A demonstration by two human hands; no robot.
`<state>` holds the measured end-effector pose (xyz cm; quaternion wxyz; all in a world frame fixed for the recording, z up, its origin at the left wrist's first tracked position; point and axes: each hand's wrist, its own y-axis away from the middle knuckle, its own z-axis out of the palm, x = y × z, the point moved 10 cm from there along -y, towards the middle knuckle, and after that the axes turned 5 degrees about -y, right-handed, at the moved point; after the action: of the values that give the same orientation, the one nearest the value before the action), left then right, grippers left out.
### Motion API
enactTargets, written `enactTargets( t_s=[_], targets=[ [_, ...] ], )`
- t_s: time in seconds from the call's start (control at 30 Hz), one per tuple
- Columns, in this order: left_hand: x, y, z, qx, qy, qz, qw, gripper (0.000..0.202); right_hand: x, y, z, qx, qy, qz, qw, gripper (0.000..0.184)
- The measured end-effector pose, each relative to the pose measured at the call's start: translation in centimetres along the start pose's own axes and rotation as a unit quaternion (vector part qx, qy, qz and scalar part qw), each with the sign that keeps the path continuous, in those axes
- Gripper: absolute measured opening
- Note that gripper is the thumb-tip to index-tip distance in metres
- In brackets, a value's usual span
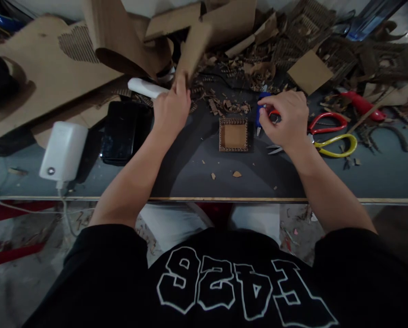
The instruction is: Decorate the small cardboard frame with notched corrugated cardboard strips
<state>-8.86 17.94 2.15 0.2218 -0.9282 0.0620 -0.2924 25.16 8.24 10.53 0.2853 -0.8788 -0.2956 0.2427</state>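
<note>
My left hand (172, 107) is closed on a strip of brown cardboard (196, 48), which stands up from the fingers and is blurred at its far end. My right hand (286, 117) has its fingers curled beside a blue tool with a pointed metal tip (259, 114); whether it grips anything is hidden. A pair of scissors with red and yellow handles (340, 145) lies under and beside the right wrist, blades to the left. Between my hands, a small square cardboard tray (234, 135) with corrugated walls sits on the dark table (190, 177).
Cardboard scraps (229, 107) and larger cardboard sheets (46, 68) crowd the back. At the left are a black case (119, 132) and a white power adapter (63, 150) with a cable. A white stick-shaped object (145, 87) lies by my left hand; a red-handled tool (364, 105) is at right.
</note>
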Motion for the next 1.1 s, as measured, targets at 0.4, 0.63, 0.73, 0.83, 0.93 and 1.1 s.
enactTargets(
  t_s=[0.4, 0.63, 0.73, 0.83, 0.93, 1.1],
  targets=[
    [2.1, 0.7, -3.3, 0.054, -0.022, 0.109, 0.992, 0.042, 0.2, -0.1, -0.6, 0.021, -0.008, 0.023, 0.999, 0.035],
    [12.4, 7.1, -4.3, 0.031, 0.039, 0.403, 0.914, 0.037, -2.0, 0.1, -1.0, -0.003, 0.0, -0.058, 0.998, 0.038],
    [14.9, 8.0, -7.2, 0.146, 0.102, 0.36, 0.916, 0.028, -2.4, 0.7, -0.7, 0.011, 0.006, -0.091, 0.996, 0.037],
    [15.5, 8.0, -8.9, 0.217, 0.196, 0.334, 0.896, 0.07, -2.8, 0.9, -1.0, 0.047, 0.003, -0.12, 0.992, 0.034],
    [14.3, 6.5, -7.4, 0.167, 0.246, 0.311, 0.903, 0.087, -3.3, 0.6, -1.5, 0.073, 0.0, -0.14, 0.987, 0.033],
    [12.4, 6.1, -2.9, 0.023, 0.269, 0.305, 0.913, 0.091, -3.7, 0.5, -1.5, 0.084, 0.0, -0.135, 0.987, 0.04]
  ],
)
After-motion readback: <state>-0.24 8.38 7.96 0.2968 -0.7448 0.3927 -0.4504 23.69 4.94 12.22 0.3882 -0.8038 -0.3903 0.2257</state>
